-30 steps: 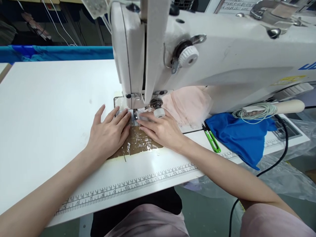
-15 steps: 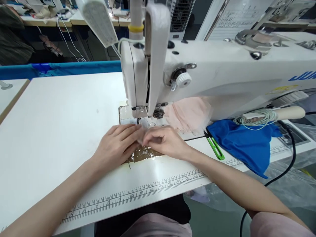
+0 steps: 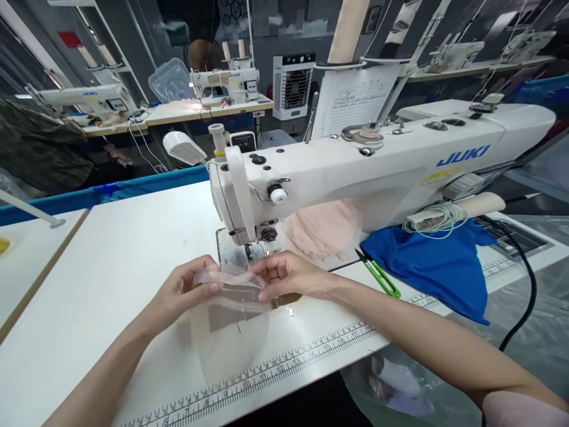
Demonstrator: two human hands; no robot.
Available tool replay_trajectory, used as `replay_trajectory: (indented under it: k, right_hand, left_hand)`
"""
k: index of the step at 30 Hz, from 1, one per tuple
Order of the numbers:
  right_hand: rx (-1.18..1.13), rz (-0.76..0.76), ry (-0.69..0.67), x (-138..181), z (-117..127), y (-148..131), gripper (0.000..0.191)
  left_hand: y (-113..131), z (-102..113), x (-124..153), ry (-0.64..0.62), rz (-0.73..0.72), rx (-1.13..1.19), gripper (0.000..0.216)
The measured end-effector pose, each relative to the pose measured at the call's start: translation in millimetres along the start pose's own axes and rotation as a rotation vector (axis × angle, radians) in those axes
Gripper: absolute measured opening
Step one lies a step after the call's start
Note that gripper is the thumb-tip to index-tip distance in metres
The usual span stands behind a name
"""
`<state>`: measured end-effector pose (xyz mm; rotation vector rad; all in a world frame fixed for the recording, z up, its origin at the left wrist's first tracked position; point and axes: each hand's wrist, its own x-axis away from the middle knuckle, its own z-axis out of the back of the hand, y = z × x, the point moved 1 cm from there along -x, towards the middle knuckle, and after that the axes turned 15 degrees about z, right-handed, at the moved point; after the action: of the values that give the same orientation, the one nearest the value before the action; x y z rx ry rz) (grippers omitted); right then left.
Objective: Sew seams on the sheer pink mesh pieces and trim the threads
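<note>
I hold a thin sheer pink fabric piece [image 3: 231,290] with both hands, just above the white sewing table [image 3: 111,279]. My left hand [image 3: 184,290] pinches its left end. Its right end is pinched by my right hand [image 3: 288,276]. The piece hangs a little in front of the needle area [image 3: 242,252] of the white sewing machine [image 3: 355,172]. A brown taped patch on the table lies partly hidden under the fabric.
Pink fabric pieces [image 3: 322,234] are piled under the machine arm. Green thread snips [image 3: 377,276] and a blue cloth [image 3: 435,261] lie to the right. A black cable [image 3: 524,302] hangs off the table's right side. A ruler strip [image 3: 284,367] runs along the front edge. Other sewing machines stand behind.
Both hands drew back from the presser foot toward me and lifted the sheer piece off the table. The view tilted up, showing the room behind.
</note>
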<state>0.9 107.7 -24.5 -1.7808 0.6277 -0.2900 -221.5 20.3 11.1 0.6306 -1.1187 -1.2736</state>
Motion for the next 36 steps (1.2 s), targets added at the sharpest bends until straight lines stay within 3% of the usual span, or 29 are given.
replay_trajectory:
  k: [5,9,12,13,14,17,19,23,26,28,30,33,36]
  right_hand:
    - [0.105,0.021,-0.058,-0.1,-10.6,-2.9,0.018]
    - [0.117,-0.038,-0.041,-7.7,-24.2,-3.4,0.019]
    - [0.069,-0.088,0.026,-18.5,-36.6,-3.3,0.011]
    - [0.055,-0.094,0.042,-21.9,-40.0,-3.2,0.014]
    - [0.043,-0.098,0.045,-24.7,-42.5,-3.1,0.019]
    - [0.03,-0.097,-0.027,-27.1,-44.9,-1.6,0.025]
    - [0.048,-0.085,-0.083,-24.2,-42.8,-0.1,0.024]
    - [0.085,-0.057,-0.131,-17.7,-35.5,3.1,0.019]
    - [0.08,-0.042,-0.141,-17.2,-30.0,5.1,0.025]
    - [0.198,0.016,-0.134,-16.9,-26.8,4.8,0.029]
    - [0.489,0.145,-0.141,-14.7,-25.4,2.6,0.036]
    - [1.008,0.367,-0.278,-8.2,-28.6,0.8,0.042]
    - [1.301,0.482,-0.4,-3.4,-32.7,6.3,0.035]
  left_hand:
    - [13.0,25.0,10.4,0.064,0.022,-0.173,0.024]
    - [31.0,43.0,38.1,0.285,-0.083,-0.477,0.024]
    - [40.9,27.0,70.9,0.455,-0.219,-0.848,0.015]
    - [41.7,15.3,81.5,0.463,-0.288,-0.948,0.011]
    - [40.6,1.5,90.6,0.388,-0.35,-1.026,0.009]
    - [27.4,-34.7,103.9,0.096,-0.279,-1.001,0.014]
    - [14.1,-45.5,100.0,0.021,-0.223,-0.919,0.016]
    - [-13.2,-38.6,74.9,0.366,-0.146,-0.734,0.025]
    - [-30.5,-37.0,60.3,0.451,-0.147,-0.769,0.045]
    - [-41.0,-39.8,56.2,0.449,-0.132,-0.836,0.059]
    - [-51.0,-40.9,55.0,0.471,-0.12,-0.926,0.069]
    - [-63.7,-32.4,54.1,0.509,-0.081,-1.033,0.078]
    - [-70.6,-11.4,51.2,0.509,0.027,-1.06,0.084]
